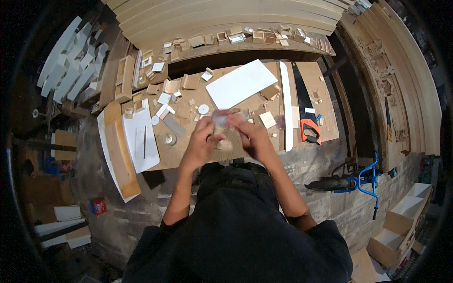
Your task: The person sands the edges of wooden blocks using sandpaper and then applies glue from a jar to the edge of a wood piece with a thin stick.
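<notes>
My left hand (202, 141) and my right hand (255, 137) meet over the near middle of the wooden worktable (186, 153), fingers curled toward each other. Between them is a pale, greyish thing (220, 118), smeared by motion; its kind cannot be made out. Both hands appear closed on it. Just beyond lies a large white panel (243, 85). To the left of my left hand stand a small clear jar (169, 138) and a grey flat strip (174, 126). A square piece of light wood (267, 120) rests right of my right hand.
A handsaw with an orange handle (310, 132) and a long white strip (286, 108) lie at the right. Small wooden boxes (191, 81) and white discs (203, 109) are scattered about. Curved boards (120, 146) overhang the left edge. A blue bicycle (368, 177) stands at the right.
</notes>
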Action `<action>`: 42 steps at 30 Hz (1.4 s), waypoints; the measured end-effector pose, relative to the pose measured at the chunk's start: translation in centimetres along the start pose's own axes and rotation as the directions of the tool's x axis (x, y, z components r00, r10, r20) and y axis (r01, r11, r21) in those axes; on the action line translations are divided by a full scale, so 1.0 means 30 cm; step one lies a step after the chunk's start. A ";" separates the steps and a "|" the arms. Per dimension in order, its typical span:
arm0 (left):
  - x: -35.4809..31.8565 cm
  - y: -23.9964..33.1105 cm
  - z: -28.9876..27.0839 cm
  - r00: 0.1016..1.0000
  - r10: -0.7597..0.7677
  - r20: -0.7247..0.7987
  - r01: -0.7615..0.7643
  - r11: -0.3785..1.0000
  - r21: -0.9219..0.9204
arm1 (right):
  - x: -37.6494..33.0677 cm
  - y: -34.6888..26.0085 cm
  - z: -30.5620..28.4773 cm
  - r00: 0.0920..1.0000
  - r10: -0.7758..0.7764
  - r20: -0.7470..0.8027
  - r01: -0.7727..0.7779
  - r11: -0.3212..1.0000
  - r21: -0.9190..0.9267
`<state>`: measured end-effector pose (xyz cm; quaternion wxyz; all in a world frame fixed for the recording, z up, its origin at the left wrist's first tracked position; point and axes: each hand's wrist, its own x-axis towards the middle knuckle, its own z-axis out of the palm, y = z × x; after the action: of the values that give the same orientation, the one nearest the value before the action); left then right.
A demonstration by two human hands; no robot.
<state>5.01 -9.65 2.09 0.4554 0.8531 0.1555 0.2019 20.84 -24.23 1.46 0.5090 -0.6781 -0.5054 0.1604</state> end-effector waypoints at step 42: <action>-0.337 -0.325 0.134 0.598 -0.801 0.046 0.154 0.058 -0.986 | -0.199 0.112 0.401 0.884 -0.017 0.468 -0.056 0.988 0.141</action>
<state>-2.61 -11.84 -10.16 0.8367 0.1961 0.4136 0.3007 11.16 -22.85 -8.38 0.4202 -0.5841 -0.5928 0.3618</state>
